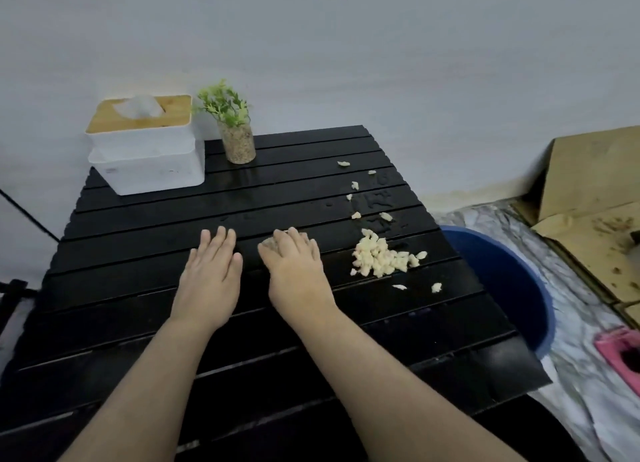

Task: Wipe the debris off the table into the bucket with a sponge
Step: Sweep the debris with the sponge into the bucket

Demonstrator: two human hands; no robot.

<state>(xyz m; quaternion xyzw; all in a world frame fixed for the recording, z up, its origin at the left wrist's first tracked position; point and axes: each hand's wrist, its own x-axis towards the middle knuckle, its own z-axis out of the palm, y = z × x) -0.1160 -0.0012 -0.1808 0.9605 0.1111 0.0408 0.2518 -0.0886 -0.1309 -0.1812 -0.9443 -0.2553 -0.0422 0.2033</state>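
A heap of pale yellow debris [381,257] lies on the right side of the black slatted table [138,306], with scattered bits [356,200] trailing toward the far right corner. My right hand [294,271] presses down on a tan sponge [267,243], which shows only at my fingertips, just left of the heap. Flat on the table beside it rests my left hand [211,271], fingers together, holding nothing. The blue bucket [540,299] stands on the floor below the table's right edge.
A white tissue box with a wooden lid [145,146] and a small potted plant [232,129] stand at the table's far left. Wet patches [379,200] shine near the far debris. Cardboard [588,191] and a pink object [620,354] lie on the floor at right.
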